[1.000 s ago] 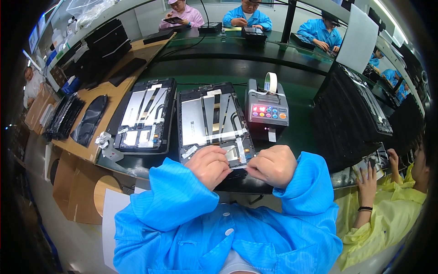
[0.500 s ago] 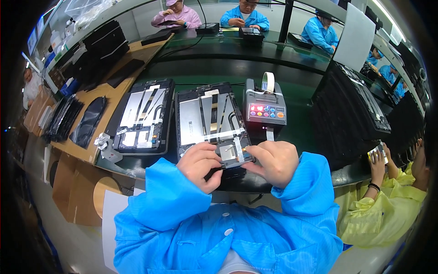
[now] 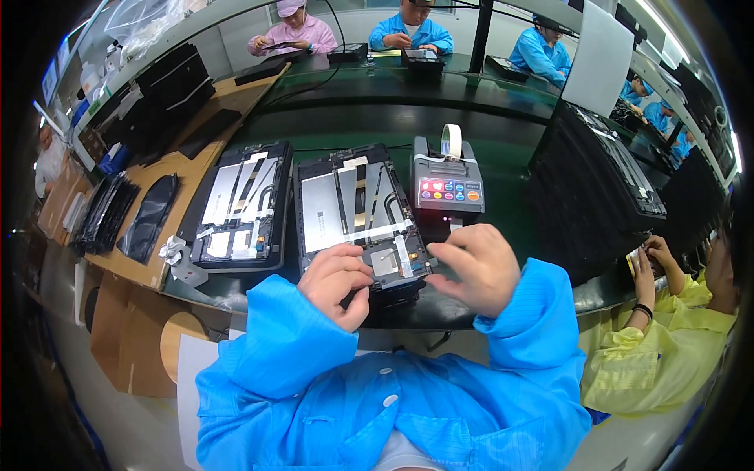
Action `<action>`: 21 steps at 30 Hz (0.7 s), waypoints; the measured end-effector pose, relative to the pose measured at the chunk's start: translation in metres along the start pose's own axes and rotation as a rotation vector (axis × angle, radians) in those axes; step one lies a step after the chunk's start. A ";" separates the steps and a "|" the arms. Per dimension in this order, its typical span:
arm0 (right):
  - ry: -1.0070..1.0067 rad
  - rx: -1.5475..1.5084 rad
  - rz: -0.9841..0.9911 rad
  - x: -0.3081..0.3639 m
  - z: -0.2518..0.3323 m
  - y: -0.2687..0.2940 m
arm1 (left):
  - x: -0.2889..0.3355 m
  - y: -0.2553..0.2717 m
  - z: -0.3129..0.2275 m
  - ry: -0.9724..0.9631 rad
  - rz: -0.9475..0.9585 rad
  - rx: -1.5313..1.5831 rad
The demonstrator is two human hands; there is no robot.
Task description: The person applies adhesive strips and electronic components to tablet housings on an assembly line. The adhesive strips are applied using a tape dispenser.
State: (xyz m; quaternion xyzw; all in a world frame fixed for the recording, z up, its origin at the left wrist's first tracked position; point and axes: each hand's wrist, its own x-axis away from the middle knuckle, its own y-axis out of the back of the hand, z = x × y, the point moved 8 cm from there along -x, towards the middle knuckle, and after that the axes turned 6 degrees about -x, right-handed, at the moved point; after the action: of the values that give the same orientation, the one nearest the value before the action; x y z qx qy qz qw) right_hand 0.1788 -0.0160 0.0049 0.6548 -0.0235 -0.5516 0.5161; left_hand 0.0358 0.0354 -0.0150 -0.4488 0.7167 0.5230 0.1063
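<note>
In front of me lies an opened tablet (image 3: pixel 323 213), its silver battery panels, cables and strips of clear tape exposed. It sits on a stack of dark trays or similar parts, mostly hidden. My left hand (image 3: pixel 338 284) rests at its near left edge, fingers bent and thumb apart, with nothing visible between them. Just off the near right corner is my right hand (image 3: pixel 479 267), thumb and forefinger spread with a gap. Beyond it stands a grey tape dispenser (image 3: pixel 448 177) with coloured buttons, a lit red display and a tape roll on top.
Another opened tablet (image 3: pixel 239 206) lies to the left, crumpled tape liner (image 3: pixel 182 263) beside it. A tall stack of dark tablets (image 3: pixel 593 200) rises at the right. Black sleeves (image 3: pixel 149 218) lie on cardboard at left. A co-worker in yellow (image 3: pixel 660 337) sits close on my right; others work across the bench.
My right thumb and forefinger have come away from the tablet's near right corner and spread apart. The left hand has eased off its near edge. The whole view has shifted slightly.
</note>
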 end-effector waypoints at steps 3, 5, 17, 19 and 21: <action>-0.064 0.066 -0.040 0.011 -0.011 0.010 | -0.001 0.003 -0.029 -0.239 -0.032 -0.246; -0.126 0.083 -0.086 0.016 -0.017 0.016 | 0.005 -0.007 -0.043 -0.325 -0.013 -0.337; -0.193 0.014 -0.095 0.029 -0.027 0.012 | 0.006 -0.046 -0.033 -0.342 0.120 -0.540; -0.192 0.007 -0.092 0.028 -0.027 0.012 | 0.001 -0.044 -0.035 -0.308 0.130 -0.522; -0.198 -0.003 -0.085 0.027 -0.027 0.010 | -0.002 -0.043 -0.033 -0.269 0.137 -0.506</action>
State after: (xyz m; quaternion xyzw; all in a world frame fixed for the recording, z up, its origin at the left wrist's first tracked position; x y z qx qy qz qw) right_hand 0.2146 -0.0197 -0.0106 0.5969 -0.0458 -0.6349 0.4883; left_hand 0.0797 0.0064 -0.0282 -0.3382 0.5714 0.7461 0.0496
